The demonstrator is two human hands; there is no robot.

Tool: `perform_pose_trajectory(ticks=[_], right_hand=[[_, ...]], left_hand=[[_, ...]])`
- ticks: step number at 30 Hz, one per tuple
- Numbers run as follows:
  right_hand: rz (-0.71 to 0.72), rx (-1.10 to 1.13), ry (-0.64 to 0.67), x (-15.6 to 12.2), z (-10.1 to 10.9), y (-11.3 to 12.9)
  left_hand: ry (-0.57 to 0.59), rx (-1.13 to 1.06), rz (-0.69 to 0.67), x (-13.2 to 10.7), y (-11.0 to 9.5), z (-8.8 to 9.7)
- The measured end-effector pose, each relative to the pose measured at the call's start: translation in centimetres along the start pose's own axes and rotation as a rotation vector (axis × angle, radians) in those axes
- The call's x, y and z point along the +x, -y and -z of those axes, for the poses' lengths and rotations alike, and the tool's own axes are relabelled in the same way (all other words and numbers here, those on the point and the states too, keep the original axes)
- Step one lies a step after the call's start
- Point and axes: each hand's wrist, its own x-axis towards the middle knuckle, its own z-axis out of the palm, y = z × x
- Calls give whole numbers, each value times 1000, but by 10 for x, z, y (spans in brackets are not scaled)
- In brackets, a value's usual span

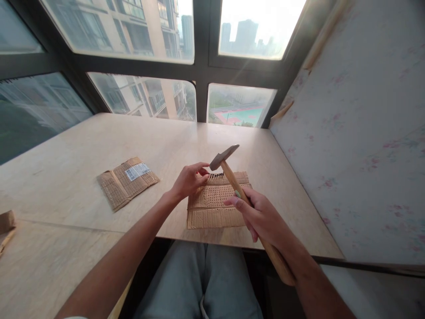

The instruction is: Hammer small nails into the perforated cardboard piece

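My right hand [254,210] is wrapped round the wooden handle of a hammer [235,179], whose metal head is raised close to my left fingertips. My left hand [192,179] is closed in a pinch at the far edge of a piece of cardboard [215,217]. What sits between those fingers is too small to make out, though it lies at the end of a row of dark nails [216,175] standing in the cardboard. Rows of small holes cover the cardboard's middle. My right hand and the hammer hide part of its right side.
A second folded cardboard piece [121,188] with a white label lies to the left on the pale tabletop [76,146]. Another cardboard bit [5,228] is at the far left edge. Windows [202,66] stand behind, and a flowered wall [358,141] borders the right side.
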Motion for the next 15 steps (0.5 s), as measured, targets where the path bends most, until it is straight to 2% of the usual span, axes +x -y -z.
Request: perform_pose_trajectory(ticks=[9,15], right_hand=[[-6,-123,7,22,-9,-5],[-1,-141,-2,23,-9,-6]], left_hand=[[-28,-31,31,-5,1,-4],[-50,-58,77,-8,3,-7]])
